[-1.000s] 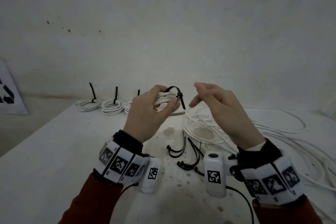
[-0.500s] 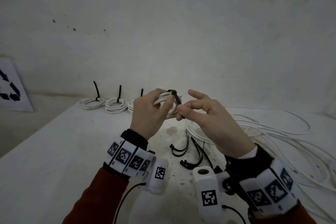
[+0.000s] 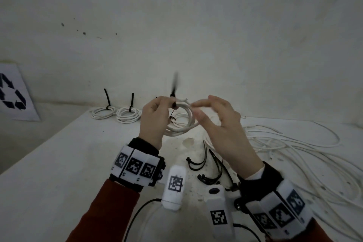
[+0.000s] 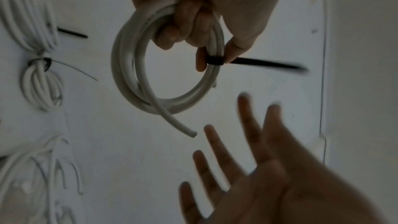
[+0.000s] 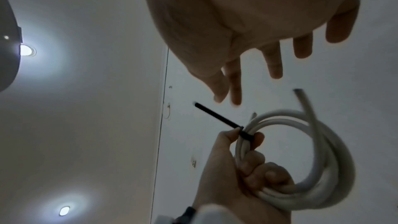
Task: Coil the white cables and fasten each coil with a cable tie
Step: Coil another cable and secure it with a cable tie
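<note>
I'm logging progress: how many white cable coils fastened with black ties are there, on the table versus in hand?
Tied white cable coils on the white table: 3
Tied white cable coil held in the left hand: 1
Total: 4

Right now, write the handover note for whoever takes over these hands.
Left hand: grips the coil in the air, thumb and forefinger at the tie cinched round it, tail sticking out.
Right hand: open, holding nothing, just beside the coil.
Done: tied coils lie along the table's far edge.
Left: set this coil down, then coil the loose cables on the right, using the spare ties lying by the wrists.
</note>
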`<state>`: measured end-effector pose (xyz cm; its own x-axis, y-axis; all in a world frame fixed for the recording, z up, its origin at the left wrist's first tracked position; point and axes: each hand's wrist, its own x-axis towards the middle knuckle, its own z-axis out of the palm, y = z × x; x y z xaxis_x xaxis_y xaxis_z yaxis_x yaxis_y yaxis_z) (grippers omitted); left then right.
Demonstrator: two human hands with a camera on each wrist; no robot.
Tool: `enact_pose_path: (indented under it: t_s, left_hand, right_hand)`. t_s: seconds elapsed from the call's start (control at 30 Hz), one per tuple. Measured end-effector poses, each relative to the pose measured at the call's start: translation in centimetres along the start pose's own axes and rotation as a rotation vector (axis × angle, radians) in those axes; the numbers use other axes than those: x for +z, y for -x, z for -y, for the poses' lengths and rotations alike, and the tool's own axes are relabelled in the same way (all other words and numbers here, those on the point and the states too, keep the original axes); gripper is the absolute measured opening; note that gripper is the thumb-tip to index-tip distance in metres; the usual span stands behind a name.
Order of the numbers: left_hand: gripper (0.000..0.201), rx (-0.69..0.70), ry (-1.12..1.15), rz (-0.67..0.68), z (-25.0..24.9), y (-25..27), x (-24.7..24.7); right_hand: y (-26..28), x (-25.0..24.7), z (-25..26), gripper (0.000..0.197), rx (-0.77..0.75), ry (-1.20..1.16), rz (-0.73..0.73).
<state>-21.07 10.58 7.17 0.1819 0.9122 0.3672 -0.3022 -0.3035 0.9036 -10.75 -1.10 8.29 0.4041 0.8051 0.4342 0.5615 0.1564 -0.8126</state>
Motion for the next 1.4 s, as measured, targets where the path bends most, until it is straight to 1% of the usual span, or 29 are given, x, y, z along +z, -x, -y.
enact_pose_path:
  t_s: [0.07, 0.1, 0.17, 0.27, 0.4, 0.47, 0.57, 0.63, 0.77, 0.83, 0.87, 0.93, 1.0, 1.1, 1.17, 1.23, 1.27, 1.3, 1.33, 1.37, 1.4]
  left_hand:
    - [0.036, -0.066, 0.119, -0.035, -0.2, -0.4, -0.4]
    - [0.033, -0.089, 0.164, -0.037, -0.3, -0.7, -0.6]
    - [0.030, -0.136, 0.248, -0.013, -0.4, -0.9, -0.8]
    - [0.032, -0.189, 0.367, 0.041, -0.8, -0.6, -0.4]
    - [0.032, -0.265, 0.480, 0.115, -1.0, -0.2, 0.2]
    - [0.032, -0.318, 0.525, 0.155, -1.0, -0.1, 0.3]
    - [0.034, -0.357, 0.475, 0.193, -0.2, -0.3, 0.4]
    - [0.034, -0.390, 0.414, 0.199, 0.9, -0.5, 0.5]
    - [0.026, -0.526, 0.291, 0.088, 3.0, -0.7, 0.3]
    - [0.019, -0.562, 0.272, 0.092, 3.6, -0.6, 0.0]
    - [0.019, -0.569, 0.264, 0.118, 4.0, -0.7, -0.2]
    - [0.029, -0.566, 0.232, 0.177, 4.8, -0.7, -0.6]
    - [0.029, -0.544, 0.212, 0.192, 5.7, -0.9, -1.3]
    - [0.015, -0.518, 0.206, 0.129, 6.6, -1.5, -2.9]
    - [0.015, -0.491, 0.138, 0.043, 7.1, -2.4, -4.3]
    - [0.014, -0.486, 0.105, -0.060, 7.3, -3.6, -6.0]
    - [0.012, -0.455, 0.076, -0.109, 7.7, -4.6, -7.5]
    - [0.009, -0.432, 0.115, -0.084, 7.9, -5.5, -8.9]
    - [0.008, -0.499, 0.092, 0.032, 8.1, -6.7, -10.2]
    - [0.008, -0.426, -0.027, 0.096, 9.0, -7.3, -11.5]
    - [0.007, -0.397, 0.052, 0.070, 9.3, -8.2, -12.4]
  right_hand:
    - [-0.3, 0.1, -0.5, 0.023, 0.022, -0.076, -0.104]
    - [-0.5, 0.2, -0.8, 0.029, 0.049, -0.115, -0.128]
    - [-0.8, 0.5, -1.4, 0.034, 0.103, -0.196, -0.119]
    - [-0.9, 1.0, -1.7, 0.032, 0.157, -0.359, -0.093]
    - [-1.0, 1.0, -1.8, 0.025, 0.102, -0.491, -0.116]
    - [-1.2, 0.8, -1.8, 0.028, 0.112, -0.554, -0.106]
    - [-1.3, 0.9, -2.0, 0.031, 0.173, -0.633, -0.068]
    - [-1.4, 1.0, -2.5, 0.030, 0.216, -0.657, -0.084]
    - [-2.0, 1.6, -4.3, 0.031, 0.326, -0.693, -0.113]
    - [-2.4, 1.9, -5.2, 0.030, 0.408, -0.719, -0.126]
    - [-2.6, 2.1, -5.8, 0.030, 0.448, -0.734, -0.132]
    - [-2.8, 2.6, -6.6, 0.029, 0.522, -0.736, -0.139]
    - [-3.0, 3.4, -7.5, 0.028, 0.586, -0.715, -0.120]
    - [-3.8, 5.5, -8.2, 0.026, 0.665, -0.688, -0.071]
    - [-4.9, 7.7, -8.3, 0.024, 0.701, -0.658, -0.023]
    - [-6.0, 10.1, -8.0, 0.025, 0.703, -0.645, 0.021]
    - [-6.6, 11.5, -7.9, 0.026, 0.697, -0.643, 0.051]
    - [-7.2, 12.8, -7.6, 0.027, 0.693, -0.632, 0.081]
    - [-7.8, 14.1, -7.2, 0.028, 0.689, -0.631, 0.109]
    - [-8.4, 15.5, -7.0, 0.027, 0.685, -0.626, 0.134]
    - [-9.0, 17.0, -7.2, 0.023, 0.682, -0.603, 0.182]
